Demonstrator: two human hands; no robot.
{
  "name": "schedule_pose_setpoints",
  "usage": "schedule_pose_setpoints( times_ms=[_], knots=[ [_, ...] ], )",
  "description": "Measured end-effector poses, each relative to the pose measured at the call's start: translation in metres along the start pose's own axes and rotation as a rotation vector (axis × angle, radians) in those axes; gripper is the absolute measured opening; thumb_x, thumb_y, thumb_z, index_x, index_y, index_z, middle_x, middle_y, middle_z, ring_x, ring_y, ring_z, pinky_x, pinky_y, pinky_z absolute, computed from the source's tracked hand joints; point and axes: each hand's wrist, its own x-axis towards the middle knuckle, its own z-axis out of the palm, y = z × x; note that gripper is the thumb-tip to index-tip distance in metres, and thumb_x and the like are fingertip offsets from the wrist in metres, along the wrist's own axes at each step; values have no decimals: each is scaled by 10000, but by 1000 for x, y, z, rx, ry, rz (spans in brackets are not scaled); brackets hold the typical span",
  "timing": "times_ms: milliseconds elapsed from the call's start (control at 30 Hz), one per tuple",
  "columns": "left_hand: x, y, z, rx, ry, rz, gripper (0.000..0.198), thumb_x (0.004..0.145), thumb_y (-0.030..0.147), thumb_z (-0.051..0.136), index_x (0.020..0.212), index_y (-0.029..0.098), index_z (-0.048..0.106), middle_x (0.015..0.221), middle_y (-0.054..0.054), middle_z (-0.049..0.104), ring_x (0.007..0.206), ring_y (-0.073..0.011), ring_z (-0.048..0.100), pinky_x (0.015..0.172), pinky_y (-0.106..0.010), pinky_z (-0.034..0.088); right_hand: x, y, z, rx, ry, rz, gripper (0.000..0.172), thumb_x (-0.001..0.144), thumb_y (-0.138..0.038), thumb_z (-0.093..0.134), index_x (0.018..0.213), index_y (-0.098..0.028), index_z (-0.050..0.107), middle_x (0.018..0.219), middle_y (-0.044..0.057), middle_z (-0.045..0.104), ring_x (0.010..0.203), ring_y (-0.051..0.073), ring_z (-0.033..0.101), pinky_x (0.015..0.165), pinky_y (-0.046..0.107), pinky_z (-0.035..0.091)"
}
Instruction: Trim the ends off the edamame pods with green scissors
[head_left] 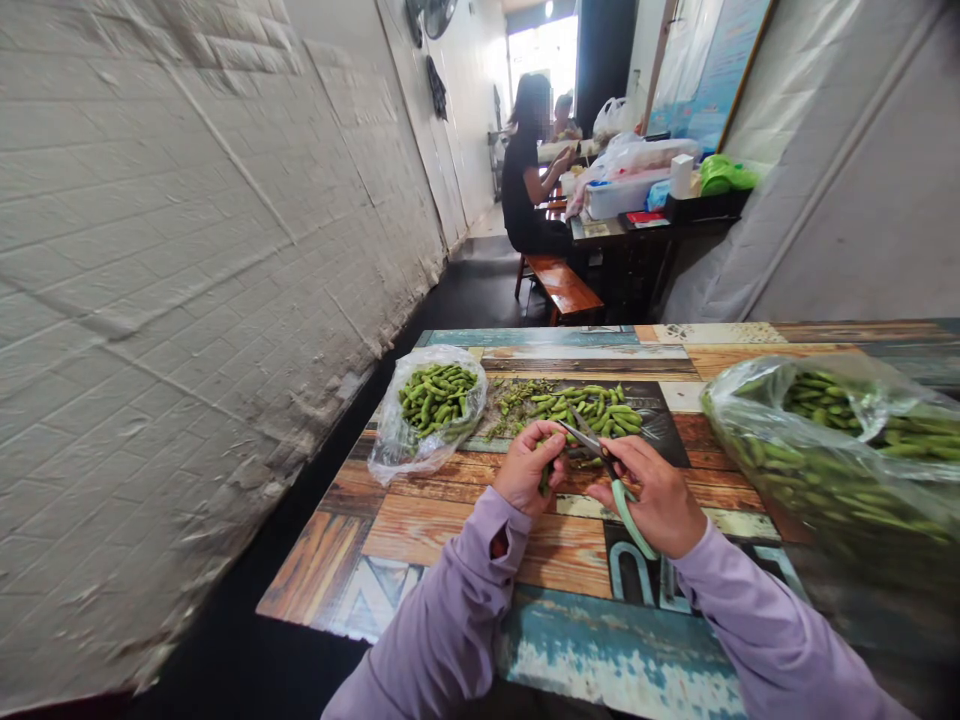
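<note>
My left hand (pixel 531 468) is closed on a green soybean pod (pixel 545 478), partly hidden by the fingers. In my right hand (pixel 660 492) is a pair of scissors (pixel 621 500) with pale green handles, its blades pointing at the left fingertips. Just beyond both hands, a pile of soybean pods (pixel 592 408) lies on the table, with small trimmed scraps (pixel 517 400) to its left. A clear plastic bag (pixel 390 452) holding pods sits left of the scraps. At the right stands a larger clear bag (pixel 757 400) full of pods.
The patterned wooden table (pixel 442 530) spans the foreground. A white wall (pixel 187 250) runs along the left. Farther back, a person in dark clothes (pixel 525 180) sits on a wooden bench (pixel 562 287) at another table bearing a plastic box (pixel 619 197) and bags.
</note>
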Motion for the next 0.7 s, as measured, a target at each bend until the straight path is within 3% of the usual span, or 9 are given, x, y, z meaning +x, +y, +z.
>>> schedule_pose_setpoints(
  times_ms=[167, 433, 700],
  knots=[
    [0, 0, -1, 14, -5, 12, 400, 560, 326, 813, 757, 153, 510, 525, 74, 466, 393, -15, 373, 322, -110, 247, 0, 2, 0, -32, 26, -38, 423, 788, -342, 617, 1183, -221, 529, 1046, 87, 610, 865, 217, 630, 747, 359, 549],
    [2, 2, -3, 38, 38, 14, 428, 540, 334, 819, 785, 151, 521, 567, 71, 499, 386, -9, 381, 316, -111, 254, 1, 1, -3, -22, -29, -20, 395, 802, -342, 603, 1172, -215, 550, 1017, 83, 626, 802, 198, 634, 704, 329, 551],
    [1, 6, 0, 53, 66, 18, 395, 550, 320, 808, 781, 140, 543, 627, 48, 539, 398, -4, 389, 321, -115, 252, 0, 2, -3, 2, -27, -38, 391, 821, -370, 590, 1181, -220, 558, 980, 79, 651, 880, 210, 643, 785, 340, 542]
  ],
)
